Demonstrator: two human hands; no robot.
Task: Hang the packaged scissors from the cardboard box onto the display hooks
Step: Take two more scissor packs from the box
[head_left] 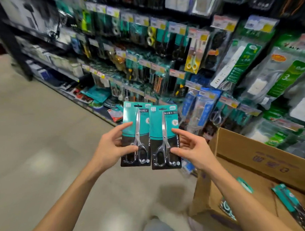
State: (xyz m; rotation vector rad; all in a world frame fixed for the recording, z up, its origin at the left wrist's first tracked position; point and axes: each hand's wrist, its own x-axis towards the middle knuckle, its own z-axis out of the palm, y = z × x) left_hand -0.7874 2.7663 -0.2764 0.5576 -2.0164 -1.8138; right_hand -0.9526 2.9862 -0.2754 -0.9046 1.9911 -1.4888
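Two teal-and-black packs of silver scissors stand upright side by side in front of me. My left hand (111,145) pinches the left pack (136,125) at its left edge, thumb on the front. My right hand (193,148) pinches the right pack (163,131) at its right edge in the same way. The open cardboard box (247,153) sits at the lower right, with more scissor packs (287,197) lying inside it. Display hooks with hanging goods (150,51) fill the wall beyond the packs.
Price tags (179,28) run along the hook rows. Packaged power strips (236,64) hang at the right, above the box. Dark shelving (38,47) with boxed goods stands at the left. Pale floor (43,137) stretches along the aisle to the left.
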